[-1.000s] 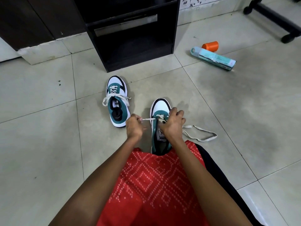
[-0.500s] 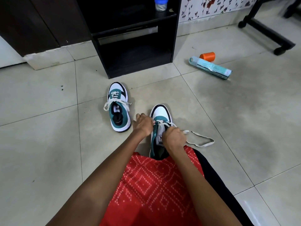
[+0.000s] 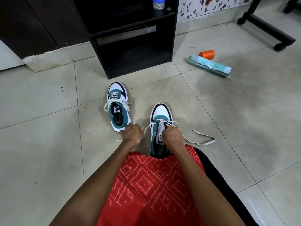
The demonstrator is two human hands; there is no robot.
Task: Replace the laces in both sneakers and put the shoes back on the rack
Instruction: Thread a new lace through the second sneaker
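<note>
Now our left hand (image 3: 132, 133) has drawn out leftward, closed on one lace end, while our right hand (image 3: 172, 136) stays pinched on the lace (image 3: 203, 141) over the near sneaker's (image 3: 160, 114) tongue, so we judge this crossing tightened, the laced far sneaker (image 3: 117, 101) beside it on the floor.
</note>
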